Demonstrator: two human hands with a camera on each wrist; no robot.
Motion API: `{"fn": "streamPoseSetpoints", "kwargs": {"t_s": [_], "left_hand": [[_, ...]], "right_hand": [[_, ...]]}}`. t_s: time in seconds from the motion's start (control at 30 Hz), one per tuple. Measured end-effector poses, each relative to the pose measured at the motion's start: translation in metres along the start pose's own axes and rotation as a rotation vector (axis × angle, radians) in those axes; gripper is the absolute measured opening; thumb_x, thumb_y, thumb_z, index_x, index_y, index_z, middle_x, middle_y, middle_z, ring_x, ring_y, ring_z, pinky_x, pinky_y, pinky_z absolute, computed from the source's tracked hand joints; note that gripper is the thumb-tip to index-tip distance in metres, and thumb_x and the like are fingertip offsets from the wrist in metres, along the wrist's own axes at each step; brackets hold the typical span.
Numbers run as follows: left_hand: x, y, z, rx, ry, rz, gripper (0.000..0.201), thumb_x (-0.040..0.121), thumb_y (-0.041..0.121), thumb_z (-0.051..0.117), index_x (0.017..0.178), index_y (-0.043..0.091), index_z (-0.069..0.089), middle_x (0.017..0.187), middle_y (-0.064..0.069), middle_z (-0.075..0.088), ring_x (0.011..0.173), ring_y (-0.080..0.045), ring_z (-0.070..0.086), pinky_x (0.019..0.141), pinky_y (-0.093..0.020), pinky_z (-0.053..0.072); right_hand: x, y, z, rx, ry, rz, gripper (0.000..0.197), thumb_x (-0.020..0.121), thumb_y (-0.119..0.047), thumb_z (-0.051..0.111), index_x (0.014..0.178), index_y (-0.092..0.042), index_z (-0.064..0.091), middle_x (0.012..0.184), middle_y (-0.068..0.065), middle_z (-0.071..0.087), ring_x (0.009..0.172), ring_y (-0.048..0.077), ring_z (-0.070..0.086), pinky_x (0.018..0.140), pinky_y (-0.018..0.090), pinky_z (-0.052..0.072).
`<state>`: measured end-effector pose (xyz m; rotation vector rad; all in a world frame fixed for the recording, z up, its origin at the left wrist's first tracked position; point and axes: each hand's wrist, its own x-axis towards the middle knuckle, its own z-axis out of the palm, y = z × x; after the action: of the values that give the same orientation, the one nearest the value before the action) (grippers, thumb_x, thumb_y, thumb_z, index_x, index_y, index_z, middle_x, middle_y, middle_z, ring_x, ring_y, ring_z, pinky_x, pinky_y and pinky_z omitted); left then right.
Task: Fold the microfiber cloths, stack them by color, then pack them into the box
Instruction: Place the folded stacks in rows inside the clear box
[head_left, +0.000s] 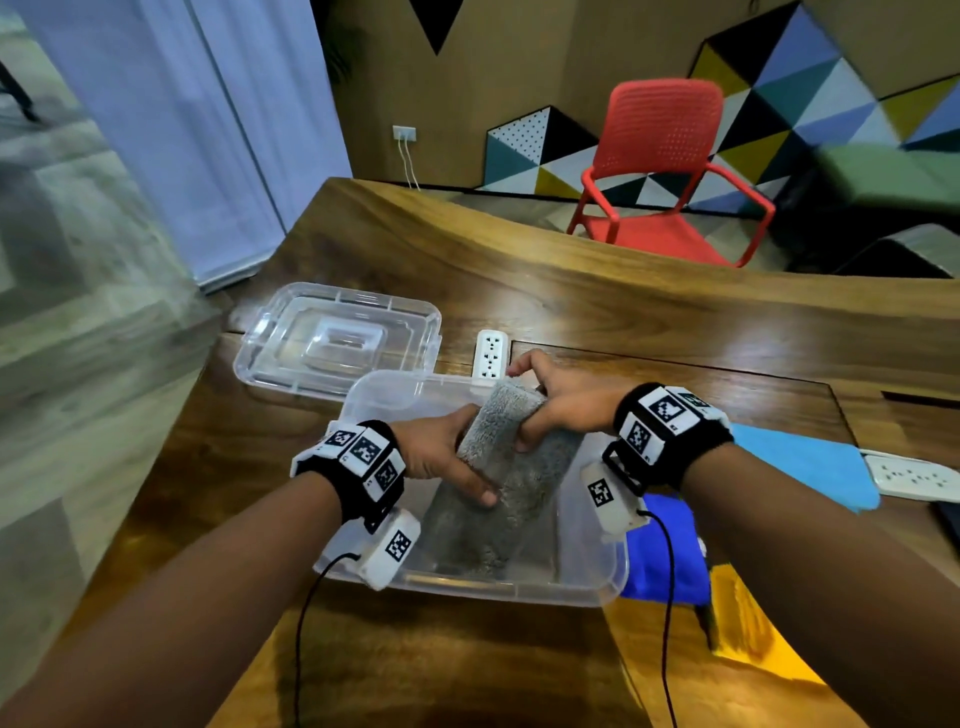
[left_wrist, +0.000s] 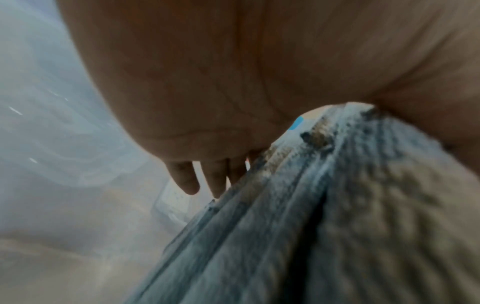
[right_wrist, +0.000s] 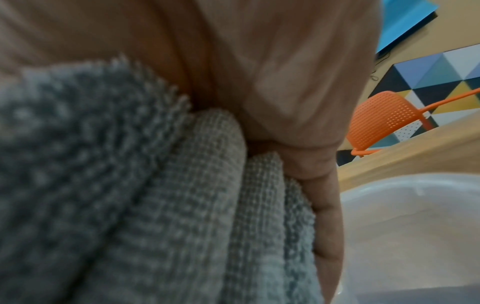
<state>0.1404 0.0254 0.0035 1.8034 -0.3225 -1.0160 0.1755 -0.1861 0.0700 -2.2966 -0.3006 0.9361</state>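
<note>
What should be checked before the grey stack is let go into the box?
1. Both hands hold the stack: left hand and right hand grip the grey cloths. Ok.
2. Box is open, lid set aside. Ok.
3. Stack is inside the box walls. Ok.
4. Stack lies flat on the box floor: its far end is raised. Not ok.
5. Folds hold together: layers show side by side at both wrists. Ok.
6. Blue cloths wait beside the box. Ok.

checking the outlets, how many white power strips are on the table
2: one power strip lies just beyond the clear box, by the right hand; another power strip lies at the right edge beside a light blue cloth. More may sit outside the view.
</note>
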Motion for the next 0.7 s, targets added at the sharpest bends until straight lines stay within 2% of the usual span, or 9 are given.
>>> {"fn": "streamPoseSetpoints", "kwargs": {"t_s": [0.1,0.2,0.3,0.37,0.47,0.53,0.57,0.63,0.7], "left_hand": [[0.006,0.012,0.008,0.021,-0.008,0.036,0.107,0.052,0.034,0.096,0.140,0.027,0.037,0.129,0.002,0.061,0.124,-0.017,0.056,0.106,-0.048,0.044],[0.003,0.018,0.005,-0.030,0.014,0.051,0.096,0.056,0.030,0.094,0.137,0.024,0.043,0.126,0.001,0.064,0.121,-0.018,0.058,0.106,-0.046,0.044],[-0.001,0.026,0.004,-0.080,0.041,0.010,0.093,0.055,0.030,0.090,0.136,0.021,0.045,0.123,-0.002,0.066,0.116,-0.020,0.062,0.102,-0.041,0.047],[0.004,0.032,0.007,-0.065,0.069,-0.077,0.082,0.056,0.031,0.087,0.129,0.022,0.052,0.118,-0.003,0.068,0.110,-0.021,0.065,0.096,-0.040,0.052],[0.015,0.037,0.013,-0.002,0.110,-0.295,0.050,0.069,0.032,0.084,0.112,0.023,0.061,0.108,-0.007,0.071,0.098,-0.027,0.070,0.087,-0.046,0.057],[0.024,0.034,0.018,0.020,0.085,-0.421,0.038,0.072,0.030,0.083,0.103,0.017,0.065,0.103,-0.011,0.072,0.093,-0.030,0.070,0.088,-0.047,0.056],[0.029,0.033,0.021,0.020,0.076,-0.467,0.032,0.076,0.029,0.080,0.099,0.013,0.066,0.100,-0.012,0.072,0.089,-0.030,0.070,0.086,-0.044,0.057],[0.040,0.029,0.027,-0.021,0.022,-0.556,0.027,0.081,0.026,0.076,0.099,0.009,0.065,0.101,-0.015,0.071,0.091,-0.033,0.069,0.083,-0.041,0.058],[0.049,0.021,0.031,-0.078,-0.016,-0.628,0.055,0.068,0.029,0.083,0.114,0.007,0.063,0.113,-0.018,0.069,0.107,-0.037,0.065,0.093,-0.049,0.053]], "right_hand": [[-0.003,0.009,-0.004,0.087,0.020,0.007,0.096,0.033,-0.043,0.083,0.119,-0.031,0.041,0.114,0.010,0.066,0.105,0.028,0.065,0.087,0.048,0.057],[-0.005,0.013,-0.008,0.213,0.007,-0.023,0.091,0.034,-0.036,0.083,0.116,-0.025,0.044,0.114,0.015,0.067,0.106,0.032,0.066,0.084,0.047,0.057],[-0.005,0.014,-0.012,0.268,0.040,-0.027,0.092,0.037,-0.033,0.088,0.118,-0.026,0.046,0.114,0.015,0.068,0.105,0.033,0.067,0.089,0.052,0.057],[-0.006,0.016,-0.016,0.190,0.088,-0.027,0.087,0.047,-0.035,0.091,0.122,-0.030,0.048,0.112,0.006,0.069,0.105,0.027,0.067,0.093,0.049,0.055],[-0.013,0.030,-0.015,0.087,0.287,-0.035,0.061,0.072,-0.037,0.084,0.124,-0.029,0.054,0.118,-0.007,0.061,0.110,0.017,0.062,0.097,0.040,0.050],[-0.021,0.043,-0.007,-0.075,0.477,-0.011,0.049,0.082,-0.039,0.076,0.125,-0.029,0.055,0.125,-0.003,0.053,0.119,0.021,0.052,0.096,0.033,0.043],[-0.024,0.051,-0.002,-0.165,0.519,0.026,0.051,0.084,-0.042,0.072,0.130,-0.030,0.052,0.131,0.002,0.048,0.124,0.025,0.046,0.097,0.034,0.040],[-0.027,0.067,0.010,-0.207,0.479,0.119,0.069,0.085,-0.049,0.070,0.144,-0.029,0.038,0.146,0.010,0.034,0.131,0.032,0.041,0.105,0.041,0.039],[-0.028,0.083,0.021,-0.111,0.397,0.175,0.091,0.083,-0.051,0.072,0.154,-0.027,0.019,0.158,0.012,0.020,0.133,0.035,0.045,0.110,0.045,0.041]]}}
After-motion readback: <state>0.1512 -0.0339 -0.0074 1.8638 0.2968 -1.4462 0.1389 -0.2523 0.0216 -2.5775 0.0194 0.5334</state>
